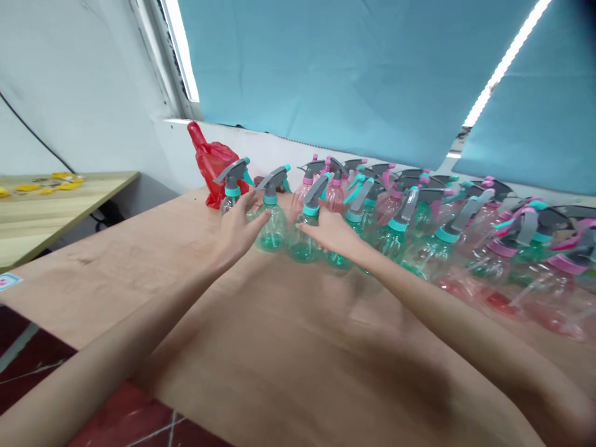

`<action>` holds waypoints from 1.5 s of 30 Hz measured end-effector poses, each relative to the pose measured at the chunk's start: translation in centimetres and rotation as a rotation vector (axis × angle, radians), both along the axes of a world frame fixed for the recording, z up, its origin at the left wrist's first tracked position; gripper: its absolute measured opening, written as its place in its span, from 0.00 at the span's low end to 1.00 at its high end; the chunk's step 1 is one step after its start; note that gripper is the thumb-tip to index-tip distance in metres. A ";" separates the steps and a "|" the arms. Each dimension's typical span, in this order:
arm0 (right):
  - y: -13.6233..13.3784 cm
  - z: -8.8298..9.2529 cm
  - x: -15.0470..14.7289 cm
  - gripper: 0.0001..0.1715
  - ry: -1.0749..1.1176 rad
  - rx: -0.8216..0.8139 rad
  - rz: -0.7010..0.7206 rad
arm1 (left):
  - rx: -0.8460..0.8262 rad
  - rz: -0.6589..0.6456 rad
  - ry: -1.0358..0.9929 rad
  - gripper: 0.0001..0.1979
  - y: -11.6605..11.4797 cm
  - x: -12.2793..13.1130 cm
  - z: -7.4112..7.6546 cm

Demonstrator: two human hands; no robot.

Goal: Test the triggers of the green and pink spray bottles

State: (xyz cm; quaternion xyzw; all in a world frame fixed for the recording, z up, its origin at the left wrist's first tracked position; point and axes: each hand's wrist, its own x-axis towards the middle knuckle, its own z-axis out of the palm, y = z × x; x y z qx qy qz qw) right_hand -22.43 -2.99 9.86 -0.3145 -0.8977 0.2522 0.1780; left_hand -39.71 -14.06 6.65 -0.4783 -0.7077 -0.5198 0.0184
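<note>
- Spray bottles (pixel 393 241) in the head view stand on the table (pixel 261 347), most already crowded together to the right.
- Left hand (pixel 239 226), fingers loosely spread, is beside the two leftmost, apparently holding neither.
- Right hand (pixel 334 230), partly curled, has its thumb across a green bottle (pixel 303 250); grip cannot be told.
- Handling looks under way; what remains is unclear.

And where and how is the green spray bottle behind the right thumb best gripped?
Grip the green spray bottle probably by its rounded body, just below the narrower teal collar, from the front: it stands upright, with other bottles beside and behind.
</note>
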 end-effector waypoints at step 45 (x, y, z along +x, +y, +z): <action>3.6 -10.0 28.3 0.42 -0.106 0.091 0.244 | -0.181 -0.657 -0.183 0.18 5.9 24.6 2.8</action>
